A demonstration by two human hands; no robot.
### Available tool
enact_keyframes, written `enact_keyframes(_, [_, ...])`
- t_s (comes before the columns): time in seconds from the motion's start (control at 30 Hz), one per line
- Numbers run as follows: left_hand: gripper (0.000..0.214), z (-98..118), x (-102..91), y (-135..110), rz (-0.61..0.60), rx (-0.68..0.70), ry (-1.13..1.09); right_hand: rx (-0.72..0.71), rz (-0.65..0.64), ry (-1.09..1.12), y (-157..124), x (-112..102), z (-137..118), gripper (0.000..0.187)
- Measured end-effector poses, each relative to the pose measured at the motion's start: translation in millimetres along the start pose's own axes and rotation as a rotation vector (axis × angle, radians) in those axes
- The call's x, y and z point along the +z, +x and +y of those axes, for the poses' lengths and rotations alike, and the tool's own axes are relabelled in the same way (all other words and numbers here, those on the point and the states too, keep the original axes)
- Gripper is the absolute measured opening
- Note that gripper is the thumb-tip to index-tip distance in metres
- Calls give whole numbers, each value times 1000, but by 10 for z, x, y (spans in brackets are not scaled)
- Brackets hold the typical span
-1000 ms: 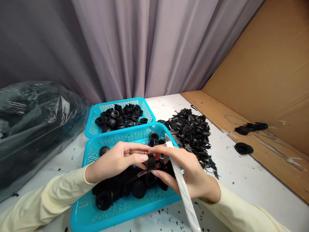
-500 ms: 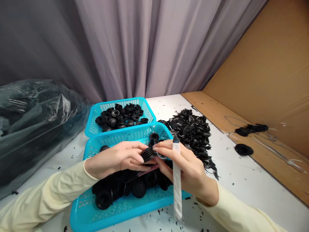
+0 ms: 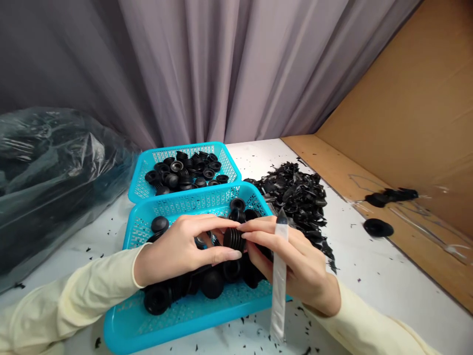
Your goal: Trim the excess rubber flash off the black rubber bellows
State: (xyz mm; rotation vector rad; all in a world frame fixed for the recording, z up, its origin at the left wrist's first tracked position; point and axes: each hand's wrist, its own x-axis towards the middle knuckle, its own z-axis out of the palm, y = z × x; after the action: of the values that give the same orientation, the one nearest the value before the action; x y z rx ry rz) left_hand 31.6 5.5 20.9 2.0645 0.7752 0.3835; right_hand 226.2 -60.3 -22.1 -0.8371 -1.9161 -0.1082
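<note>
My left hand [image 3: 185, 246] pinches a ribbed black rubber bellows [image 3: 232, 238] between thumb and fingers, above the nearer basket. From the other side, the closed fingertips of my right hand [image 3: 291, 256] touch the same piece. A flat tool wrapped in white [image 3: 279, 291], with a dark pointed tip, is tucked between the right fingers and points away from me. Below both hands, the nearer blue basket [image 3: 177, 333] holds several similar black pieces, partly hidden by my hands. One domed black piece [image 3: 160, 224] lies left of my left wrist.
Behind stands another blue basket [image 3: 135, 185] of black pieces. A heap of black rubber scraps [image 3: 299, 197] lies to the right. A large clear plastic bag [image 3: 55, 197] is at left. Cardboard [image 3: 406, 98] borders the right, with a loose black piece [image 3: 378, 228] near it.
The bellows has turned more upright between my fingers, and my left thumb now presses its near side. My right hand and the tool sit slightly lower and to the right.
</note>
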Motion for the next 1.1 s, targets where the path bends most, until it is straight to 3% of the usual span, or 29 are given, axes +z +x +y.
enact_keyframes(0.1, [33, 23, 3, 1, 35, 19, -51, 22, -1, 2, 12, 4, -12, 24])
enact_keyframes(0.33, [17, 65, 4, -4, 38, -110, -389, 45, 3, 24, 13, 7, -9, 25])
enact_keyframes(0.67, [1, 64, 30, -38, 113, -26, -413, 108, -12, 81, 30, 14, -16, 23])
enact_keyframes(0.87, [12, 94, 1, -28, 141, -26, -377, 131, -16, 95, 20, 24, -69, 23])
enact_keyframes(1.1, [17, 108, -39, -2, 67, -143, -539, 133, -20, 83, 2, 10, -93, 28])
